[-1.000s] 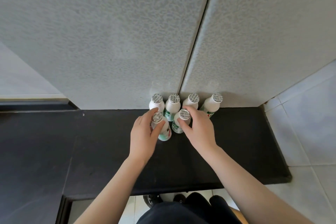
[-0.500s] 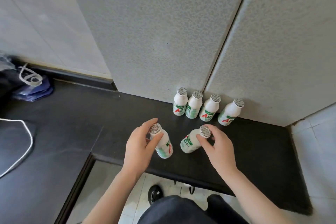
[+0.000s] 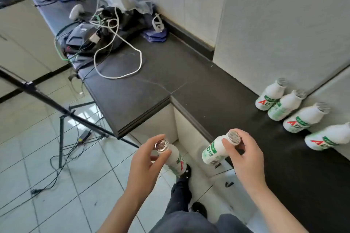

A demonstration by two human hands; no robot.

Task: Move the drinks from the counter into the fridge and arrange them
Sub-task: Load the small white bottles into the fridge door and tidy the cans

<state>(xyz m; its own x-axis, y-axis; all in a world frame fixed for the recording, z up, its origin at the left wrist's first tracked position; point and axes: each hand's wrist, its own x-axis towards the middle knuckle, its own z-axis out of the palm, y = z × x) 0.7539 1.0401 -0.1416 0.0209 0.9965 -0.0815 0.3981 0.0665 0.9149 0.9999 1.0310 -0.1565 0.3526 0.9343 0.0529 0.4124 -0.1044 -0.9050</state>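
Bright, even light throughout. A white glare patch sits on the glossy pale floor tiles (image 3: 86, 113). The white plastic drink bottles (image 3: 295, 121) near the right edge look smeared and stretched, and straight lines bow there.

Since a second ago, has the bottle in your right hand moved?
Yes. The bottle in the right hand has left the counter, pulled back from the row of four bottles at the wall, past the front edge.

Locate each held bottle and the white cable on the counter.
Left-hand bottle (image 3: 174, 154): head view, white body.
Right-hand bottle (image 3: 210, 151): head view, green label.
White cable (image 3: 141, 59): head view, loop's right bend.
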